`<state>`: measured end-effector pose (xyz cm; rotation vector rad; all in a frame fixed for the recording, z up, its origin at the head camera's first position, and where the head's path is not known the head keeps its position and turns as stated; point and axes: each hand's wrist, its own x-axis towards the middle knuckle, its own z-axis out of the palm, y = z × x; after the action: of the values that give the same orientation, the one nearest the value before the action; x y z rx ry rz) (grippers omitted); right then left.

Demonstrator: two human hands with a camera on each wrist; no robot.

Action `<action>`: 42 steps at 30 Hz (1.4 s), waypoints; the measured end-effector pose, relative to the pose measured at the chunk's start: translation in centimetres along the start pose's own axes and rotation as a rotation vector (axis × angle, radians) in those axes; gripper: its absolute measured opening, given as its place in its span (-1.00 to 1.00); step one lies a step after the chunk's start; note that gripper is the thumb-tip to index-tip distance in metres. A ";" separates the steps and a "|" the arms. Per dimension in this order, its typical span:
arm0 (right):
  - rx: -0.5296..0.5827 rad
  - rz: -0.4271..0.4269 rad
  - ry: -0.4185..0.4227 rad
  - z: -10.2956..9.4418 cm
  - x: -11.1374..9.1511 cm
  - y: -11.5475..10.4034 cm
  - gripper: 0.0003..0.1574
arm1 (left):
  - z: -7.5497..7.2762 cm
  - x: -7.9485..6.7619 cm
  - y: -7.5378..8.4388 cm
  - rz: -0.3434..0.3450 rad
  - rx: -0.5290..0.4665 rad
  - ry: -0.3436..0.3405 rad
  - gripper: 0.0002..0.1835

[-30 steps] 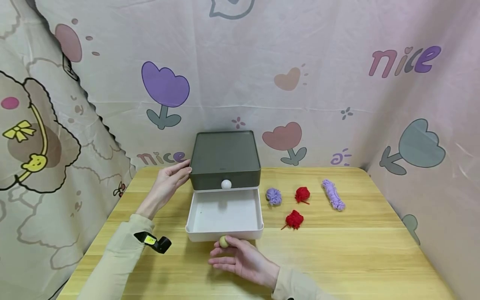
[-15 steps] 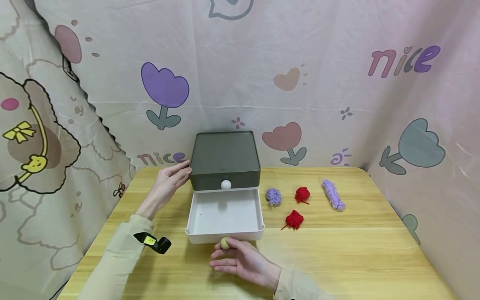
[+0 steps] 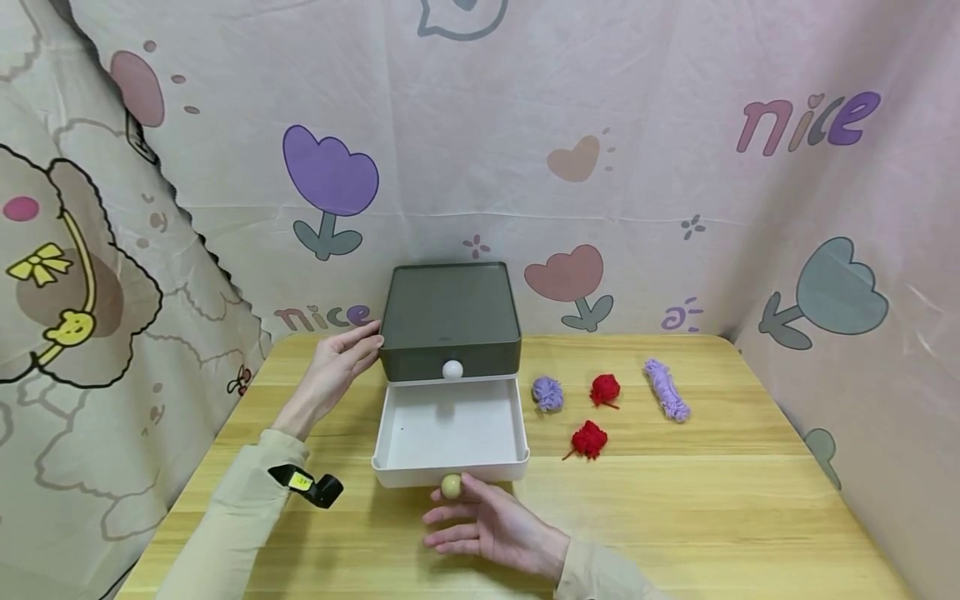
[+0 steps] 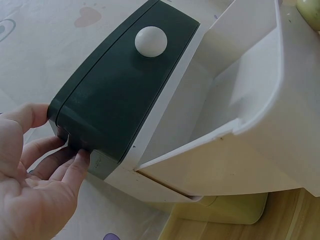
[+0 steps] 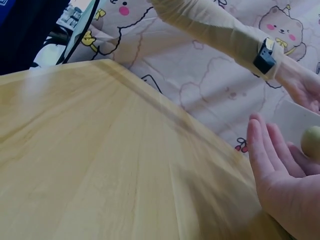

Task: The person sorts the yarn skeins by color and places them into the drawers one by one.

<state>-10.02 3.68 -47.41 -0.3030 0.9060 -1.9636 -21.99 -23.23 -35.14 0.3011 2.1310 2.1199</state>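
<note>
A dark grey-green drawer box (image 3: 452, 308) with a white knob (image 3: 452, 369) stands at the back of the table. Below it, a white drawer (image 3: 450, 425) is pulled well out; its inside is bare. My left hand (image 3: 330, 375) rests its fingertips on the box's left side near the front corner. In the left wrist view, these fingertips (image 4: 82, 155) press the green side, palm facing the box. My right hand (image 3: 498, 525) pinches the drawer's round olive knob (image 3: 452, 487) between thumb and index finger, its other fingers extended loosely.
Right of the drawer lie a purple yarn bundle (image 3: 547, 393), two red yarn bundles (image 3: 604, 389) and a long purple yarn skein (image 3: 666, 390). A patterned cloth (image 3: 465, 167) hangs behind the wooden table (image 3: 675, 517).
My right hand has shifted slightly toward me and to the right, and the drawer front with its knob has come out a touch. My left hand stays in place.
</note>
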 end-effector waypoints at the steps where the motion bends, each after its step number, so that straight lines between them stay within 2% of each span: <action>1: -0.006 0.012 -0.011 -0.1 -0.1 0.0 -0.30 | 0.0 0.0 0.0 -0.001 0.001 0.000 -0.37; 7: -0.067 0.076 -0.062 -0.6 -0.7 -0.3 -0.21 | 0.1 0.0 0.1 -0.004 -0.001 0.004 -0.37; 14: -0.171 0.057 -0.107 -1.6 -2.1 -1.0 -0.31 | 0.1 0.0 0.0 -0.002 -0.009 0.005 -0.37; 21: -0.310 0.013 -0.188 -3.7 -4.3 -2.2 -0.37 | 0.1 0.0 0.0 0.000 -0.006 0.002 -0.37; 28: -0.344 -0.078 -0.233 -5.4 -5.9 -3.6 -0.46 | 0.1 0.0 0.0 0.000 0.000 0.003 -0.37; 35: -0.402 -0.127 -0.260 -6.6 -7.4 -5.5 -0.50 | 0.1 0.0 -0.1 -0.003 0.002 0.005 -0.38; 42: -0.427 -0.243 -0.295 -8.3 -9.0 -7.8 -0.54 | 0.2 0.0 0.1 -0.001 -0.010 0.008 -0.37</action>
<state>-14.60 17.48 -46.42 -0.9613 1.1257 -1.8572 -21.93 -23.08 -35.08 0.2910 2.1239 2.1336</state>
